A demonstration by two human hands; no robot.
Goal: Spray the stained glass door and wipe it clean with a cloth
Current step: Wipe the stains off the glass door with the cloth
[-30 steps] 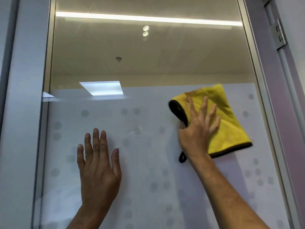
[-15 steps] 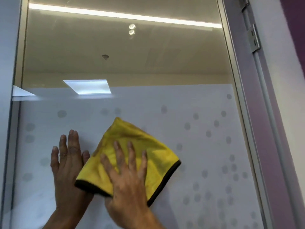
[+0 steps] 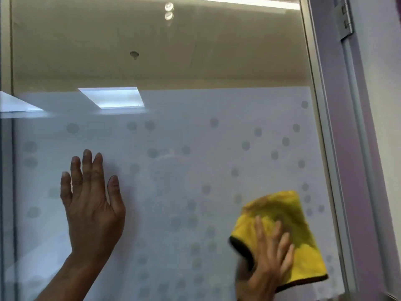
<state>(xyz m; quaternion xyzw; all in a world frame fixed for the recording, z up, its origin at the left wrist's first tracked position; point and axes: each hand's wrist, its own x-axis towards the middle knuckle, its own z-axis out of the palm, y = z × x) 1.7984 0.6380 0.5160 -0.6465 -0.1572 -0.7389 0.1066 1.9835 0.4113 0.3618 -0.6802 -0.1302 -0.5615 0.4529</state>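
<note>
Right hand (image 3: pixel 269 255) presses one cloth (image 3: pixel 288 231) on glass door (image 3: pixel 195 170).

The cloth (image 3: pixel 288 233) is bright yellow with a dark, almost black edge and some brownish marks. The door (image 3: pixel 184 170) has white frosting in its lower part, with scattered grey dots; the upper part is clear. The frame (image 3: pixel 321 127) is silver-grey.

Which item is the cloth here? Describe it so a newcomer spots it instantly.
Start at the frosted, dotted glass door and follow it toward its right-hand frame. Low down there, the right hand presses the cloth flat on the glass. It is the only bright yellow thing, edged in dark trim.
</note>
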